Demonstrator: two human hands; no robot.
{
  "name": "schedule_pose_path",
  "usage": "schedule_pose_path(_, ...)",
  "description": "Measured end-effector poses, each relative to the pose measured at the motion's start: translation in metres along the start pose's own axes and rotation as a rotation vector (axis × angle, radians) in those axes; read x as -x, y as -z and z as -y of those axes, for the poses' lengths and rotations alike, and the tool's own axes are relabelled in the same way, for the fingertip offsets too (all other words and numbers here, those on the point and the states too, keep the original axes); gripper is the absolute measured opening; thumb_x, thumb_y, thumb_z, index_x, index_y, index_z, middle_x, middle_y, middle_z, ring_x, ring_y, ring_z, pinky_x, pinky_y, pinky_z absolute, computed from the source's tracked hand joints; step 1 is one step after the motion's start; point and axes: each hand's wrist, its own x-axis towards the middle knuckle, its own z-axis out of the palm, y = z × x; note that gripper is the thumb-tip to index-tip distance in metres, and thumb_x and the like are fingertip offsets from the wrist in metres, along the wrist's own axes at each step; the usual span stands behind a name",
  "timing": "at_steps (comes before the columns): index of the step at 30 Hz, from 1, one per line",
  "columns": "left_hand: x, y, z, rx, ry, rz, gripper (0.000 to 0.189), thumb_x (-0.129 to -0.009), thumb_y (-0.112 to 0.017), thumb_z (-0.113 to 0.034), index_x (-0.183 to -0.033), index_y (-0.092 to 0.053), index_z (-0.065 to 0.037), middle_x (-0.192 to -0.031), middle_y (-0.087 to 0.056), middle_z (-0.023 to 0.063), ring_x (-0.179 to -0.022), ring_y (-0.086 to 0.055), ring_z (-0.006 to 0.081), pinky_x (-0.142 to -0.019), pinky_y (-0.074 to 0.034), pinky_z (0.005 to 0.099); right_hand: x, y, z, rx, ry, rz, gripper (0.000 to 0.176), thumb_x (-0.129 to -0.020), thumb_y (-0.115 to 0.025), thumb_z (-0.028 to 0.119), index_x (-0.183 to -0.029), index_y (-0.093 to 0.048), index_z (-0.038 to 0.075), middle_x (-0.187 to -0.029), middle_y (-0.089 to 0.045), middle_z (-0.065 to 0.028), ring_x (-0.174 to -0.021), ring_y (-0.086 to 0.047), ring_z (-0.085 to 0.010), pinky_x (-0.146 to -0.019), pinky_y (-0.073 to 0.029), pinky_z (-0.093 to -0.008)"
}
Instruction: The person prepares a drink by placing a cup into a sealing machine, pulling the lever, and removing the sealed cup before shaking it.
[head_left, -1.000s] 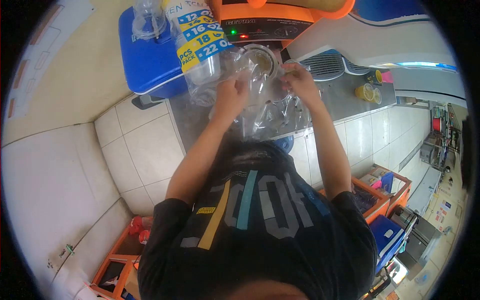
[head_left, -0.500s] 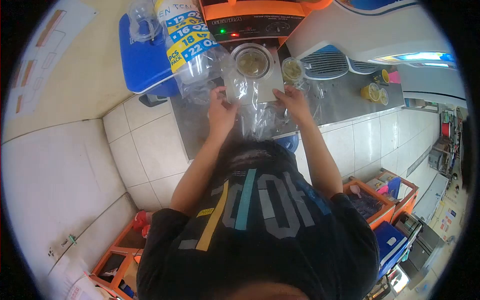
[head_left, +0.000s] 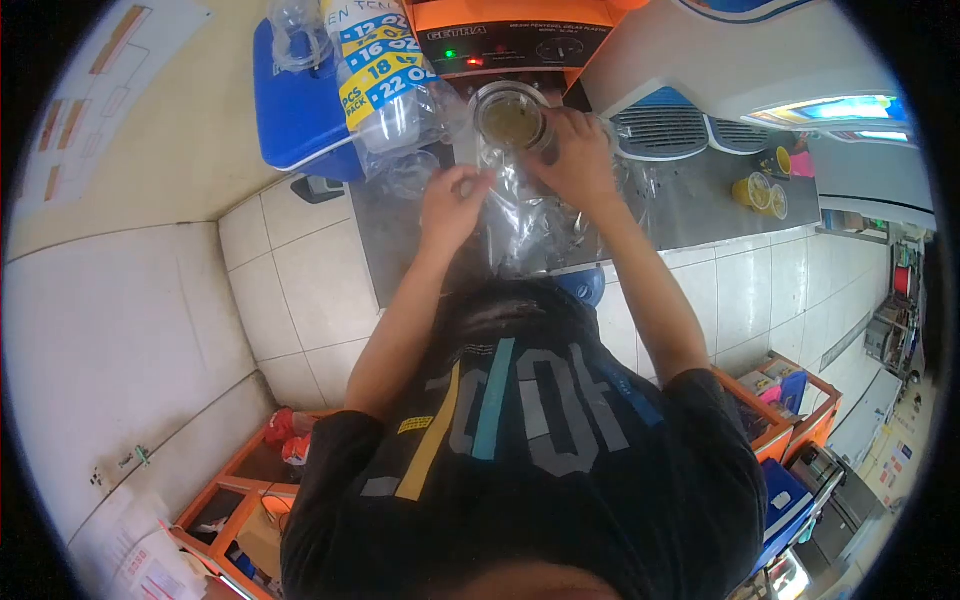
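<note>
An orange and black sealing machine [head_left: 500,45] with a green and a red light stands at the counter's back. In front of its panel is a cup of pale drink [head_left: 512,122]. My right hand [head_left: 577,160] is closed round the cup's right side. Lower left of the cup, my left hand [head_left: 455,205] has its fingers curled near clear plastic film [head_left: 520,225]; what it holds, if anything, is hidden. The film lies crumpled between my hands.
A bag of stacked cups [head_left: 385,85] and a blue container [head_left: 295,110] stand at the left. Two yellow drink cups [head_left: 752,190] are at the counter's right end. Blue-topped vented trays [head_left: 660,125] stand behind my right hand.
My right hand has moved up from the flat plate's edge and taken hold of the cup. The flat plate is no longer held out between my hands. My left hand has curled its fingers.
</note>
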Motion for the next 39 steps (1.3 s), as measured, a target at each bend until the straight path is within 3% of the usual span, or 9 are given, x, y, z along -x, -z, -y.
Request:
schedule_pose_path(4, -0.011, 0.017, -0.011, 0.911, 0.236, -0.156, 0.016, -0.103, -0.059, -0.031, -0.103, -0.061, -0.015, -0.098, -0.063, -0.0031, -0.09, -0.058, 0.0111, -0.073, -0.044, 0.0279, -0.019, -0.019, 0.003, 0.132, 0.012, 0.047, 0.068, -0.073, -0.08, 0.048, -0.123, -0.065, 0.004, -0.124, -0.058, -0.0158, -0.114, -0.053, -0.0345, -0.094, -0.044, -0.0469)
schedule_pose_path(5, -0.009, 0.023, -0.021, 0.936, 0.29, -0.207, 0.013, -0.104, -0.059, -0.03, -0.106, -0.058, -0.018, -0.097, -0.063, -0.0041, -0.085, -0.059, 0.0108, -0.069, -0.045, 0.0276, -0.025, -0.02, 0.01, 0.173, -0.005, 0.079, 0.069, -0.072, -0.08, 0.051, -0.122, -0.066, 0.004, -0.125, -0.057, -0.0159, -0.114, -0.053, -0.0341, -0.095, -0.044, -0.0466)
schedule_pose_path(15, -0.023, 0.043, -0.001, 0.86, 0.218, -0.181, 0.013, -0.103, -0.057, -0.025, -0.107, -0.06, -0.012, -0.094, -0.063, -0.0011, -0.085, -0.06, 0.01, -0.068, -0.047, 0.0278, -0.08, -0.016, 0.01, 0.471, 0.204, 0.435, 0.088, -0.065, -0.081, 0.062, -0.126, -0.061, 0.002, -0.131, -0.057, -0.0184, -0.13, -0.05, -0.0341, -0.101, -0.046, -0.0486)
schedule_pose_path(18, -0.019, 0.046, -0.004, 0.747, 0.192, -0.133, 0.02, -0.102, -0.061, -0.029, -0.107, -0.06, -0.01, -0.094, -0.062, -0.0001, -0.084, -0.059, 0.0095, -0.069, -0.046, 0.0277, -0.073, -0.007, 0.007, 0.436, 0.103, 0.442, 0.081, -0.071, -0.079, 0.06, -0.125, -0.063, 0.003, -0.132, -0.057, -0.0188, -0.129, -0.052, -0.035, -0.102, -0.047, -0.0467)
schedule_pose_path(23, -0.012, 0.028, 0.011, 0.252, 0.158, -0.153, 0.041, -0.094, -0.071, -0.037, -0.113, -0.063, -0.002, -0.103, -0.067, 0.01, -0.086, -0.064, 0.0204, -0.077, -0.052, 0.0334, -0.034, 0.006, 0.041, 0.425, -0.151, 0.471, 0.059, -0.083, -0.072, 0.057, -0.098, -0.074, 0.0, -0.102, -0.071, -0.0173, -0.098, -0.07, -0.0325, -0.085, -0.057, -0.0435)
schedule_pose_path(27, -0.003, 0.019, 0.025, 0.045, 0.149, 0.107, 0.053, -0.09, -0.072, -0.043, -0.119, -0.061, 0.0, -0.102, -0.07, 0.0148, -0.088, -0.069, 0.0282, -0.078, -0.054, 0.0389, -0.02, -0.001, 0.005, 0.137, -0.373, 0.509, 0.056, -0.09, -0.069, 0.053, -0.08, -0.075, -0.001, -0.074, -0.073, -0.0162, -0.071, -0.074, -0.0249, -0.067, -0.06, -0.0401)
schedule_pose_path(30, 0.004, 0.015, 0.014, -0.044, 0.167, 0.14, 0.051, -0.09, -0.073, -0.041, -0.117, -0.062, 0.0, -0.096, -0.072, 0.0155, -0.086, -0.071, 0.0282, -0.076, -0.054, 0.0397, -0.008, -0.013, -0.002, -0.475, -0.756, 0.52, 0.054, -0.095, -0.065, 0.049, -0.081, -0.075, -0.002, -0.07, -0.072, -0.0155, -0.062, -0.072, -0.0194, -0.06, -0.058, -0.034)
schedule_pose_path(32, 0.001, 0.011, 0.022, -0.07, 0.067, 0.104, 0.044, -0.089, -0.076, -0.035, -0.113, -0.063, -0.001, -0.089, -0.072, 0.0143, -0.076, -0.071, 0.0212, -0.071, -0.054, 0.0361, -0.008, -0.017, -0.002, -0.435, -0.742, 0.53, 0.053, -0.096, -0.063, 0.046, -0.081, -0.075, -0.003, -0.07, -0.071, -0.0139, -0.057, -0.071, -0.019, -0.057, -0.057, -0.032)
schedule_pose_path(39, -0.003, 0.031, 0.019, -0.112, 0.004, 0.062, 0.026, -0.094, -0.069, -0.028, -0.102, -0.068, -0.003, -0.083, -0.074, 0.0114, -0.066, -0.071, 0.0245, -0.069, -0.055, 0.0377, 0.001, -0.017, 0.008, -0.704, -0.949, 0.434, 0.043, -0.096, -0.064, 0.037, -0.089, -0.073, -0.005, -0.072, -0.072, -0.0123, -0.058, -0.071, -0.0176, -0.05, -0.055, -0.0283)
